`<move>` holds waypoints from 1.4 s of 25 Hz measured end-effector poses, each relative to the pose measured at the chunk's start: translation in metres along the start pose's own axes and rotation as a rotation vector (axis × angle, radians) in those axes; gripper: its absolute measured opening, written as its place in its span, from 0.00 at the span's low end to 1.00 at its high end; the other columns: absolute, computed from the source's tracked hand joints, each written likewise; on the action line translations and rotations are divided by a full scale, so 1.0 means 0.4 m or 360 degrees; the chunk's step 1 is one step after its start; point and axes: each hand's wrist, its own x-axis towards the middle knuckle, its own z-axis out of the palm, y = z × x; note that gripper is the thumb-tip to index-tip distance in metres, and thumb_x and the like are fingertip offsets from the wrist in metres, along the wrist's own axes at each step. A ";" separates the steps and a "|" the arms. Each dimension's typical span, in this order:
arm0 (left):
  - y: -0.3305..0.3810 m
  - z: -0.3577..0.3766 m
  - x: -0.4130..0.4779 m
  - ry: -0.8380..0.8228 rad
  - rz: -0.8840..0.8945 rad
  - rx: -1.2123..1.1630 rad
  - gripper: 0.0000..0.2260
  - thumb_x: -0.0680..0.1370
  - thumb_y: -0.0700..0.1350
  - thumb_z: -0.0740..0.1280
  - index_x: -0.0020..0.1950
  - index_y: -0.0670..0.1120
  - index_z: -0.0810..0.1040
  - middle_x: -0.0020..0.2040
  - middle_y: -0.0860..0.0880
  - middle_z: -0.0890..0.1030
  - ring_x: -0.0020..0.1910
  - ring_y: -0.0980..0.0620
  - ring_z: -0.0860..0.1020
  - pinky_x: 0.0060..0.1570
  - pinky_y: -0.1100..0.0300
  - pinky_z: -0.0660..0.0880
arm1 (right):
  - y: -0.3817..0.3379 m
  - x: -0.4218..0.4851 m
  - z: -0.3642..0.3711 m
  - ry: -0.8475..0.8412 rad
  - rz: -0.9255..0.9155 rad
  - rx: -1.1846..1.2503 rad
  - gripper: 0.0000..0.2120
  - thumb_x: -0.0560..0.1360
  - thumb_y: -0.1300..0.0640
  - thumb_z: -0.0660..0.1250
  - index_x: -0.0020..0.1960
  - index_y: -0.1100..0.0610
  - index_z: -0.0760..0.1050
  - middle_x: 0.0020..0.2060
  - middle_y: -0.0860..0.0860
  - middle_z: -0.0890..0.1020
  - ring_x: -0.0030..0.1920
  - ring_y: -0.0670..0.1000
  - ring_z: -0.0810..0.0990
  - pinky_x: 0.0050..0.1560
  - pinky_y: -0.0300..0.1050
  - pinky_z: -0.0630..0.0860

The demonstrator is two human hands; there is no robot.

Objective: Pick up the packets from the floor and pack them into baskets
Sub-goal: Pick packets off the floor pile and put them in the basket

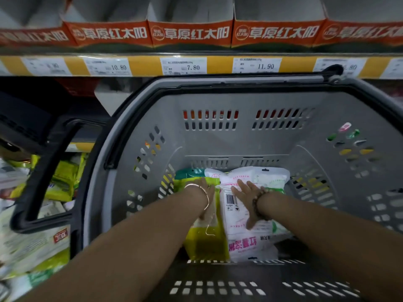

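Forearms [152, 225] in grey basket [239, 140]. White packet [246, 243] under right grip [246, 199], fingers spread flat. Yellow packet [205, 245] under left grip [207, 188], closure indiscernible.

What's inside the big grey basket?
Under the left hand lies a yellow-green packet, under the right hand a white packet with pink writing, side by side in the grey plastic basket. A teal-topped packet peeks out behind. Anything beneath is hidden.

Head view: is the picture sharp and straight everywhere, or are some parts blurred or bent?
Head view: wide-angle bending curves the shelf strip and the basket rim; the packets at left are smeared; the 7.80 tag reads clearly; lighting is dim.
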 end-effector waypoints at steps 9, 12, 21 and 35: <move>-0.076 -0.174 -0.344 0.0894 -0.0136 -0.0511 0.16 0.75 0.47 0.64 0.63 0.48 0.73 0.61 0.44 0.76 0.59 0.43 0.75 0.55 0.51 0.74 | -0.006 -0.327 -0.247 0.0872 -0.0068 0.0379 0.39 0.74 0.42 0.65 0.77 0.51 0.48 0.75 0.54 0.59 0.70 0.56 0.66 0.67 0.46 0.66; -0.106 -0.179 -0.513 0.1198 -0.0197 -0.0772 0.17 0.75 0.50 0.66 0.63 0.50 0.73 0.61 0.46 0.76 0.60 0.45 0.75 0.56 0.53 0.74 | -0.090 -0.413 -0.303 0.1020 -0.0211 0.0515 0.37 0.74 0.45 0.66 0.76 0.51 0.53 0.74 0.54 0.61 0.70 0.55 0.66 0.67 0.45 0.65; -0.311 0.109 -0.881 0.1562 -0.0833 -0.1222 0.20 0.74 0.50 0.69 0.65 0.52 0.74 0.61 0.50 0.77 0.58 0.50 0.76 0.52 0.59 0.71 | -0.576 -0.525 -0.384 0.1413 -0.0947 0.0573 0.27 0.73 0.51 0.68 0.70 0.55 0.66 0.67 0.54 0.71 0.66 0.54 0.70 0.64 0.44 0.66; -0.536 0.700 -0.788 0.1040 -0.1333 -0.1601 0.20 0.76 0.52 0.64 0.68 0.55 0.69 0.65 0.51 0.74 0.61 0.50 0.74 0.53 0.57 0.74 | -1.050 -0.188 -0.138 0.0690 -0.0832 0.0123 0.21 0.78 0.49 0.60 0.69 0.53 0.64 0.68 0.52 0.68 0.66 0.53 0.69 0.58 0.47 0.72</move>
